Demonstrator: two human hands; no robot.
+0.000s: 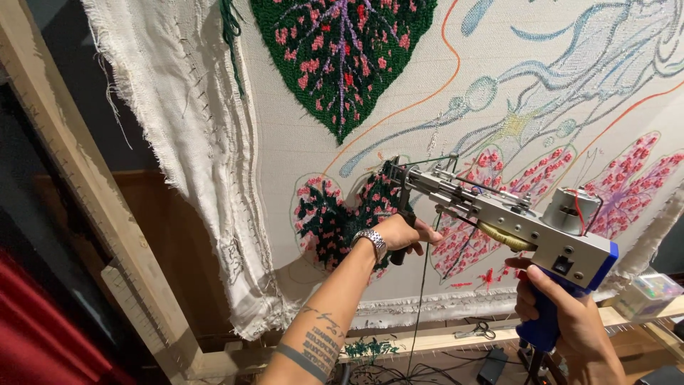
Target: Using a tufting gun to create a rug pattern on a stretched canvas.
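A silver tufting gun with a blue grip points its needle tip into a dark green and pink tufted leaf on the stretched white cloth. My right hand is closed around the blue handle at the lower right. My left hand, with a metal watch on the wrist, grips the black front handle under the gun's nose. Green yarn feeds into the gun from below. A large finished green leaf with pink spots sits above.
A wooden frame runs along the left and bottom edges, with frayed cloth hanging over it. Scissors lie on the bottom rail. A clear box sits at the right. Red fabric is at lower left.
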